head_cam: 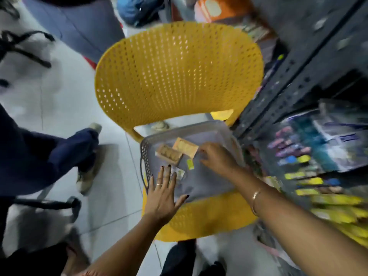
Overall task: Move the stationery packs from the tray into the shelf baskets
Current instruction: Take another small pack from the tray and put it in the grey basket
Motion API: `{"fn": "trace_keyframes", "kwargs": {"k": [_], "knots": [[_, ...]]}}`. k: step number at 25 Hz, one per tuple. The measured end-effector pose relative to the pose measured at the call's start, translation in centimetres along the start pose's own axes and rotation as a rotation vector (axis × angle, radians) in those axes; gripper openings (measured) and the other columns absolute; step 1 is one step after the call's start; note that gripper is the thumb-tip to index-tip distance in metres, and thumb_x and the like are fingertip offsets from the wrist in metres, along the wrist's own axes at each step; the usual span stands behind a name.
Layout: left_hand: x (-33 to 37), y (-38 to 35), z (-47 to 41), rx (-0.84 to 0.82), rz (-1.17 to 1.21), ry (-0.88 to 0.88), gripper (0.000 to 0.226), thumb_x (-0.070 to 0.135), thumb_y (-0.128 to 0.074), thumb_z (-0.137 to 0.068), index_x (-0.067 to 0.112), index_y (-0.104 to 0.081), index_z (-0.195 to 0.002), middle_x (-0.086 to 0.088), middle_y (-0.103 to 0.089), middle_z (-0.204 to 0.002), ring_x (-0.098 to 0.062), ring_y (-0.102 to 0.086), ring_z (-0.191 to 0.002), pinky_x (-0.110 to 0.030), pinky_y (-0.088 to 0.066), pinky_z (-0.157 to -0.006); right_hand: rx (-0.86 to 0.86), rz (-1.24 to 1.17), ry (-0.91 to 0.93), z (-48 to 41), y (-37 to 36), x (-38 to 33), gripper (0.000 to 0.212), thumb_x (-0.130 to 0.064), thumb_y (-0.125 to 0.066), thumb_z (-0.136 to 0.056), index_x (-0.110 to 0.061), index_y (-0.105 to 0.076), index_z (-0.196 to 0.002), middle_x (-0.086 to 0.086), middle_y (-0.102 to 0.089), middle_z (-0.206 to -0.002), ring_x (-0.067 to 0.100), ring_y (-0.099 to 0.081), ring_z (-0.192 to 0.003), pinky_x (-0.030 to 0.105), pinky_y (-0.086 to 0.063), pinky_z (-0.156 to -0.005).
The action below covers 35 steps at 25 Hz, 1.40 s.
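Note:
A grey plastic tray (146, 156) rests on the seat of a yellow chair (179, 76). Inside lie an orange-tan pack (184, 147), a second tan pack (169, 155) beside it, a small yellow item (190, 164) and a pale pack (180, 174). My left hand (163, 194) is spread flat over the tray's near left edge, its fingertips close to the pale pack, holding nothing. Over the tray's right half, my right hand (217, 158) has curled fingers next to the orange-tan pack's corner; blur hides whether it pinches anything.
A dark metal shelf (298, 80) stands at the right, with blurred coloured stationery (302, 160) and yellow packs (338, 208) on it. A person in dark trousers (59, 156) stands on the white tiled floor at the left. Bags (139, 8) lie beyond the chair.

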<state>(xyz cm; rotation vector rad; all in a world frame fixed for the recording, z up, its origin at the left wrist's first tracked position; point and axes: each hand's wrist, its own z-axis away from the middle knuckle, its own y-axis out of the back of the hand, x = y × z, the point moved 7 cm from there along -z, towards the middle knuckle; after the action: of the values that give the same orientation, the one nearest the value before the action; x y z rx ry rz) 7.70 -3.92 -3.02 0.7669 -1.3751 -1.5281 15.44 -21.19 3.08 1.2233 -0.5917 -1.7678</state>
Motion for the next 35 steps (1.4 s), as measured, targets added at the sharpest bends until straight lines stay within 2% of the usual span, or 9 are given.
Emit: {"fn": "trace_keyframes", "kwargs": {"k": [4, 8, 12, 15, 20, 23, 26, 30, 35], "knots": [[-2.8, -4.8, 1.9, -0.096, 0.009, 0.104, 0.086, 0.066, -0.009, -0.091, 0.003, -0.046, -0.135, -0.018, -0.035, -0.146, -0.033, -0.027, -0.136, -0.049, -0.014, -0.106, -0.186, 0.081, 0.038, -3.3, -10.7, -0.1, 0.052, -0.022, -0.071, -0.076, -0.002, -0.050, -0.119, 0.018, -0.051, -0.128, 0.034, -0.045, -0.122, 0.042, -0.043, -0.096], [-3.1, -6.0, 2.3, -0.076, 0.016, 0.127, 0.084, 0.066, -0.009, -0.091, 0.005, -0.051, -0.132, -0.017, -0.042, -0.142, -0.032, -0.031, -0.135, -0.051, -0.012, -0.108, -0.187, 0.143, 0.082, -4.0, -14.7, -1.0, 0.071, -0.025, -0.075, -0.071, -0.006, -0.041, -0.129, 0.017, -0.045, -0.133, 0.033, -0.039, -0.126, 0.044, -0.040, -0.101], [-3.2, -6.1, 2.4, -0.025, 0.049, 0.146, 0.081, 0.065, -0.011, -0.091, 0.006, -0.054, -0.128, -0.017, -0.047, -0.138, -0.034, -0.034, -0.133, -0.052, -0.012, -0.109, -0.098, 0.203, 0.075, -4.2, -15.2, -1.1, 0.060, -0.018, -0.065, -0.079, -0.006, -0.039, -0.131, 0.018, -0.042, -0.135, 0.035, -0.038, -0.126, 0.042, -0.039, -0.099], [-3.1, -6.1, 2.4, -0.025, 0.045, 0.140, 0.080, 0.064, -0.012, -0.092, 0.007, -0.054, -0.128, -0.018, -0.048, -0.137, -0.035, -0.034, -0.133, -0.052, -0.012, -0.109, -0.047, 0.143, 0.074, -3.9, -14.7, -0.6, 0.057, -0.013, -0.066, -0.076, -0.008, -0.042, -0.128, 0.016, -0.042, -0.132, 0.034, -0.039, -0.125, 0.045, -0.043, -0.097], [-3.2, -6.1, 2.4, -0.080, 0.022, 0.145, 0.080, 0.063, -0.009, -0.092, 0.007, -0.051, -0.130, -0.017, -0.045, -0.140, -0.034, -0.031, -0.135, -0.052, -0.012, -0.109, 0.027, 0.109, 0.054, -2.6, -12.0, 0.1, 0.056, -0.012, -0.067, -0.074, -0.007, -0.044, -0.125, 0.015, -0.042, -0.131, 0.030, -0.038, -0.125, 0.040, -0.043, -0.094], [-2.8, -4.6, 2.6, -0.079, 0.026, 0.141, 0.080, 0.062, -0.008, -0.094, 0.004, -0.046, -0.135, -0.017, -0.040, -0.143, -0.033, -0.029, -0.136, -0.049, -0.009, -0.109, 0.120, 0.063, 0.015, -0.5, -7.7, 0.3, 0.057, -0.013, -0.067, -0.074, -0.007, -0.044, -0.126, 0.016, -0.044, -0.127, 0.032, -0.038, -0.123, 0.042, -0.044, -0.093], [-1.8, -0.8, 1.2, -0.002, 0.092, 0.133, 0.081, 0.063, -0.011, -0.093, 0.002, -0.038, -0.139, -0.017, -0.031, -0.148, -0.031, -0.021, -0.138, -0.047, -0.006, -0.110, 0.263, 0.039, -0.015, 2.4, -0.7, -0.3, 0.050, -0.016, -0.066, -0.073, -0.004, -0.049, -0.119, 0.018, -0.047, -0.122, 0.034, -0.040, -0.121, 0.043, -0.044, -0.090], [3.1, 8.3, -3.4, 0.130, 0.121, -0.059, 0.082, 0.065, -0.013, -0.092, 0.001, -0.037, -0.139, -0.018, -0.028, -0.149, -0.034, -0.022, -0.138, -0.051, -0.008, -0.109, 0.504, -0.013, -0.040, 9.2, 12.3, -1.5, 0.046, -0.013, -0.064, -0.072, -0.002, -0.054, -0.115, 0.020, -0.051, -0.115, 0.035, -0.044, -0.115, 0.042, -0.044, -0.092], [13.4, 21.0, -7.2, 0.272, 0.113, -0.369, 0.082, 0.062, -0.012, -0.092, -0.001, -0.044, -0.134, -0.018, -0.030, -0.149, -0.033, -0.020, -0.138, -0.051, -0.009, -0.108, 0.785, -0.018, -0.143, 23.2, 28.0, -2.1, 0.044, -0.018, -0.064, -0.068, -0.003, -0.059, -0.108, 0.019, -0.056, -0.104, 0.033, -0.052, -0.100, 0.034, -0.038, -0.081]]}}
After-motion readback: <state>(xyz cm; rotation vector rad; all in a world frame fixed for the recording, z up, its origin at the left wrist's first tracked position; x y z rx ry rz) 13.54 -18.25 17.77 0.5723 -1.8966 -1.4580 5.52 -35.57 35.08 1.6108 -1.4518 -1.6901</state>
